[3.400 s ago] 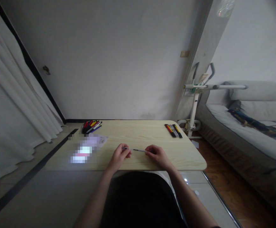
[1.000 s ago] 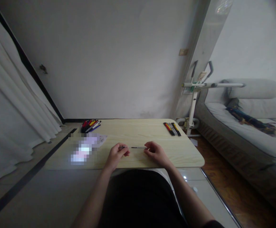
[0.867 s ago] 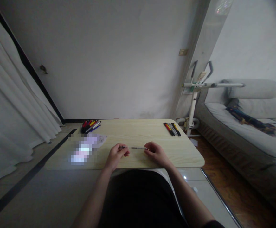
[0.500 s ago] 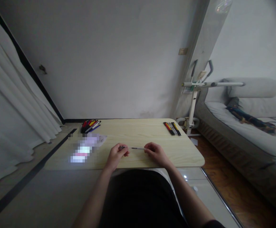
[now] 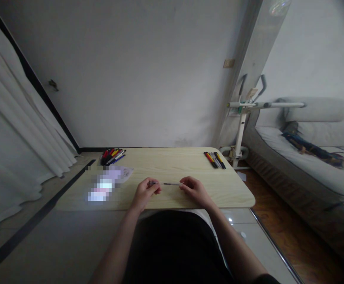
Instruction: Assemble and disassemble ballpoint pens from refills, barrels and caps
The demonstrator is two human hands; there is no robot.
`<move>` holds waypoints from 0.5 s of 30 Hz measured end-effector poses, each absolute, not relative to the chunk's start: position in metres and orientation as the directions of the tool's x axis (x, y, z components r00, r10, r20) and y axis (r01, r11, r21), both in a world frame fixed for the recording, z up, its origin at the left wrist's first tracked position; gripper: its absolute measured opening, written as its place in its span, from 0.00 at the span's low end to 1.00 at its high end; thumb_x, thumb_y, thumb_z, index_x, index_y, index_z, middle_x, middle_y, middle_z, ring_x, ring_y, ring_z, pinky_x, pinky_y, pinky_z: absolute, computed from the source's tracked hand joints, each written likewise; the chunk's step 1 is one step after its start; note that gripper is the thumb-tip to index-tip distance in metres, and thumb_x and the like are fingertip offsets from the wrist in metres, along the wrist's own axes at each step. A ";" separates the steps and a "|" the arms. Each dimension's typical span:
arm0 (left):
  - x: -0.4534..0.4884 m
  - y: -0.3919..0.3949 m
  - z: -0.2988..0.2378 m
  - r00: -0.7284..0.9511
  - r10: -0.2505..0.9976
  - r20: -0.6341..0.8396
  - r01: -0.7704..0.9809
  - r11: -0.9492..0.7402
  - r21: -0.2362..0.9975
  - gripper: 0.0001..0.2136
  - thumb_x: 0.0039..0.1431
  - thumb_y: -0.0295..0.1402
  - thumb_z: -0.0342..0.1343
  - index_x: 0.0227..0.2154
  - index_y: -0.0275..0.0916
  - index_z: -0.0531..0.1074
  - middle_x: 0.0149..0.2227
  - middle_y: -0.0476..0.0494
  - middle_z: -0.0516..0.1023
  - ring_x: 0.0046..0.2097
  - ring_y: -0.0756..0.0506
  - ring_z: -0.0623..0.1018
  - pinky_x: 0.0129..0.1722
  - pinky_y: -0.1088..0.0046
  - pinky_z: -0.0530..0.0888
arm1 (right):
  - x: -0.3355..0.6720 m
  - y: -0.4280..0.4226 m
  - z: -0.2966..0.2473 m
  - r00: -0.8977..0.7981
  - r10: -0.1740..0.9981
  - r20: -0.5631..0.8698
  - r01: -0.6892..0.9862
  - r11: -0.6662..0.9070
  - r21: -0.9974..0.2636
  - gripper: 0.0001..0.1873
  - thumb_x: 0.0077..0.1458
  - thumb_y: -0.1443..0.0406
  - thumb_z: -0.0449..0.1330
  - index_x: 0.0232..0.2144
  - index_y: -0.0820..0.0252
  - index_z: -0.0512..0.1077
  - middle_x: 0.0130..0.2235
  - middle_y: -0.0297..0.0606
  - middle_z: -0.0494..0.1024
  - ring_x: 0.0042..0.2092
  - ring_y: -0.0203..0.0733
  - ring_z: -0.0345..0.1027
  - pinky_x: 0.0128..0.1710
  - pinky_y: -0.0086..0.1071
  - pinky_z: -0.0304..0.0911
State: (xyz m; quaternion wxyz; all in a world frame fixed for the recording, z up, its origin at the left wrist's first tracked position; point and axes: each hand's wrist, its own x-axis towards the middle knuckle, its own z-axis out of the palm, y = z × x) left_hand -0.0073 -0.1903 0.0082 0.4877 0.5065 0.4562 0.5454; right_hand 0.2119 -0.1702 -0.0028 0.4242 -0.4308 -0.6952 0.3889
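Both of my hands rest near the front edge of a light wooden table [image 5: 166, 165]. My left hand [image 5: 144, 192] is closed, pinching one end of a thin pen [image 5: 168, 184] that lies level between the hands. My right hand [image 5: 193, 189] is closed on the pen's other end. A heap of coloured pens [image 5: 112, 156] lies at the table's far left corner. A small row of pens [image 5: 215, 160] lies at the far right corner.
A blurred paper or card [image 5: 108, 181] lies on the table to the left of my hands. A white curtain [image 5: 14, 130] hangs at left. An exercise machine [image 5: 243, 118] and a grey sofa [image 5: 311, 154] stand at right.
Both hands have kept hold of the pen in almost the same place. The view has shifted slightly; nothing else moved.
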 end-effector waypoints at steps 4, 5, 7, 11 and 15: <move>-0.008 -0.190 0.009 -0.009 0.995 0.096 -0.072 -0.097 0.993 0.12 0.44 0.37 0.59 0.29 0.35 0.67 0.23 0.47 0.74 0.26 0.50 0.73 0.28 0.74 0.69 | 0.213 -0.168 -0.007 -0.270 0.924 0.272 0.272 0.344 -0.899 0.15 0.46 0.60 0.59 0.38 0.60 0.67 0.30 0.34 0.72 0.31 0.35 0.65 0.31 0.29 0.60; -0.008 -0.190 0.009 -0.008 0.995 0.097 -0.070 -0.097 0.993 0.12 0.44 0.37 0.59 0.30 0.35 0.67 0.24 0.47 0.74 0.26 0.50 0.73 0.28 0.74 0.69 | 0.214 -0.168 -0.009 -0.271 0.923 0.273 0.277 0.346 -0.896 0.15 0.46 0.61 0.58 0.38 0.60 0.67 0.30 0.34 0.72 0.31 0.35 0.65 0.31 0.29 0.61; -0.007 -0.190 0.009 -0.007 0.995 0.095 -0.067 -0.095 0.993 0.12 0.44 0.37 0.59 0.30 0.35 0.67 0.24 0.47 0.74 0.26 0.50 0.73 0.28 0.74 0.69 | 0.214 -0.167 -0.010 -0.269 0.922 0.277 0.291 0.352 -0.890 0.13 0.47 0.61 0.58 0.37 0.60 0.68 0.30 0.34 0.72 0.31 0.35 0.65 0.31 0.29 0.60; -0.007 -0.191 0.010 -0.008 0.997 0.071 -0.066 -0.071 0.995 0.12 0.44 0.37 0.59 0.30 0.35 0.67 0.24 0.47 0.74 0.26 0.50 0.73 0.29 0.74 0.69 | 0.213 -0.166 -0.011 -0.261 0.921 0.290 0.319 0.366 -0.874 0.11 0.47 0.62 0.57 0.34 0.60 0.69 0.30 0.34 0.72 0.32 0.36 0.65 0.31 0.29 0.60; -0.007 -0.191 0.012 -0.007 0.998 0.062 -0.064 -0.062 0.996 0.13 0.43 0.37 0.59 0.29 0.35 0.67 0.24 0.47 0.74 0.26 0.49 0.73 0.29 0.74 0.69 | 0.213 -0.168 -0.008 -0.266 0.923 0.279 0.329 0.359 -0.873 0.10 0.48 0.61 0.56 0.33 0.60 0.70 0.29 0.35 0.73 0.31 0.36 0.65 0.31 0.29 0.60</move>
